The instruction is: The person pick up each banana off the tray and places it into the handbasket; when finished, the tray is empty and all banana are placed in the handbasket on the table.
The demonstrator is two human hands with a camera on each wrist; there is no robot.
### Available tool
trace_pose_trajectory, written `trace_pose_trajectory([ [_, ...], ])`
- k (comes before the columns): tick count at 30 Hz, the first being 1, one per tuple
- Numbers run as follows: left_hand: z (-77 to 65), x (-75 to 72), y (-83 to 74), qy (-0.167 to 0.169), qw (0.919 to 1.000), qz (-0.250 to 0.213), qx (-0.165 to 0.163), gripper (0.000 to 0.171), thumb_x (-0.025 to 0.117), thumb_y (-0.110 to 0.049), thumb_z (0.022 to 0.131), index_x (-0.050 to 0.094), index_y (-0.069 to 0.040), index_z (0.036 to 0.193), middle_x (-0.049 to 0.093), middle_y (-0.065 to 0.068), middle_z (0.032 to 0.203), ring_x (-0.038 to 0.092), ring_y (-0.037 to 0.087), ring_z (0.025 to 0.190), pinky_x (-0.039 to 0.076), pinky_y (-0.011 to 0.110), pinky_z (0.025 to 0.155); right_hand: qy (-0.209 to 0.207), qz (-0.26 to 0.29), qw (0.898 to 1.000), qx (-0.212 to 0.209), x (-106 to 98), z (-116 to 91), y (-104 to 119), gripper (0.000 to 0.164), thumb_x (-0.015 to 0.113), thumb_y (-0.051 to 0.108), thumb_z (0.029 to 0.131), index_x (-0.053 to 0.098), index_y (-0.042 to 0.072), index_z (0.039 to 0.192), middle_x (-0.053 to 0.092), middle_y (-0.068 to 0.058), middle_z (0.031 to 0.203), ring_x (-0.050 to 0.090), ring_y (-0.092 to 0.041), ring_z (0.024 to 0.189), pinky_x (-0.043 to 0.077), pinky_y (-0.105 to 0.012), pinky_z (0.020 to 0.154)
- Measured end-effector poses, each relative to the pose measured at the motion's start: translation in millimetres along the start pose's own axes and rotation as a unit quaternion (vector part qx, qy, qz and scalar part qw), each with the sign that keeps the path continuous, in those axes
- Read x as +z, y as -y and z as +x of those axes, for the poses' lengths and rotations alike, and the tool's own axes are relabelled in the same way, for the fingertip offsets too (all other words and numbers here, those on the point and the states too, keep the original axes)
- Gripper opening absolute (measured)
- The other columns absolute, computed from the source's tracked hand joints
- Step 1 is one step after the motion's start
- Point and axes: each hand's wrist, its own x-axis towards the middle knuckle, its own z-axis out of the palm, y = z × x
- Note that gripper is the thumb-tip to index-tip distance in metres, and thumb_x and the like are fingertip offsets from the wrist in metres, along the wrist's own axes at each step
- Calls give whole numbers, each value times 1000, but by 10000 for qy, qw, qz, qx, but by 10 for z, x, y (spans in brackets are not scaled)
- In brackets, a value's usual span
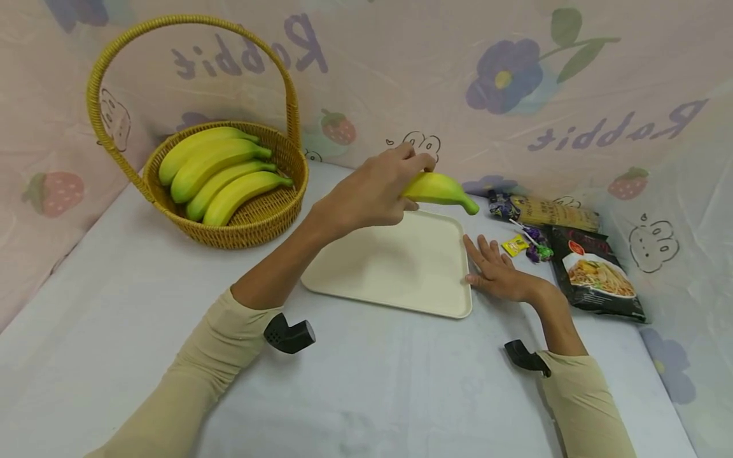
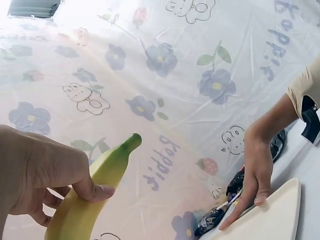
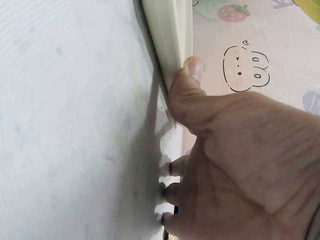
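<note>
My left hand [image 1: 380, 187] grips a yellow-green banana [image 1: 441, 191] in the air over the far part of a cream tray [image 1: 395, 267]. The banana's green stem points right in the head view; in the left wrist view, thumb and fingers curl round its body. At the tray's right edge my right hand [image 1: 497, 273] rests with fingers spread, its thumb touching the rim. The right wrist view shows that thumb [image 3: 187, 90] against the tray's side [image 3: 172, 40], the other fingers on the white cloth. Several bananas [image 1: 220, 172] lie in a wicker basket [image 1: 246, 235] at the left.
The basket's tall handle [image 1: 97, 83] arches upward. Right of the tray lie a long yellow packet [image 1: 552, 212], a black noodle packet [image 1: 598, 273], a small yellow sachet [image 1: 515, 245] and wrapped lollipops [image 1: 538, 245]. A printed curtain [image 1: 389, 83] stands behind the table.
</note>
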Motion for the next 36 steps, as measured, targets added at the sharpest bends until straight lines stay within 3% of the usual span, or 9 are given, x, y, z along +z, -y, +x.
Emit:
trace_pose_trajectory([
  [8, -31, -98, 9, 275, 9991, -103, -311, 57, 77, -18, 95, 54, -13, 146, 58, 9, 129, 55, 23, 106, 51, 36, 96, -182, 8, 9998, -100, 80, 112, -335, 90, 44, 62, 105, -17, 36, 166, -27, -23, 171, -30, -52, 155, -14, -77, 120],
  [15, -92, -255, 64, 481, 9963, -63, -703, 59, 75, -25, 97, 50, -19, 150, 55, 11, 139, 56, 24, 109, 53, 38, 96, -171, 119, 9996, -173, 76, 102, -341, 89, 46, 59, 106, -14, 33, 167, -29, -22, 170, -31, -51, 154, -15, -78, 119],
  [20, -132, -335, 120, 569, 9944, -21, -895, 65, 73, -27, 99, 44, -22, 156, 53, 13, 134, 54, 25, 108, 55, 40, 91, -189, -110, 9998, 24, 92, 121, -348, 97, 37, 80, 97, -17, 38, 165, -28, -19, 171, -29, -48, 157, -12, -77, 122],
  [23, -149, -374, 181, 689, 9929, 134, -959, 67, 73, -30, 99, 42, -20, 158, 52, 14, 134, 52, 25, 107, 54, 39, 89, -161, -41, 9999, -13, 74, 84, -259, 97, 39, 75, 100, -17, 32, 166, -28, -24, 170, -29, -53, 155, -14, -78, 119],
  [27, -158, -414, 261, 828, 9904, 437, -1020, 68, 73, -31, 99, 43, -17, 158, 51, 17, 139, 49, 27, 112, 52, 42, 93, -64, 3, 10000, -5, 23, 7, -52, 90, 47, 49, 109, -14, 18, 167, -27, -32, 168, -29, -58, 152, -15, -79, 118],
  [36, -210, -502, 347, 822, 9896, 402, -1106, 63, 72, -29, 100, 46, -17, 157, 49, 19, 145, 51, 28, 116, 52, 45, 100, 18, -113, 9999, 75, 10, 20, 10, 87, 45, 43, 111, -15, 13, 167, -27, -32, 168, -28, -58, 152, -14, -79, 119],
])
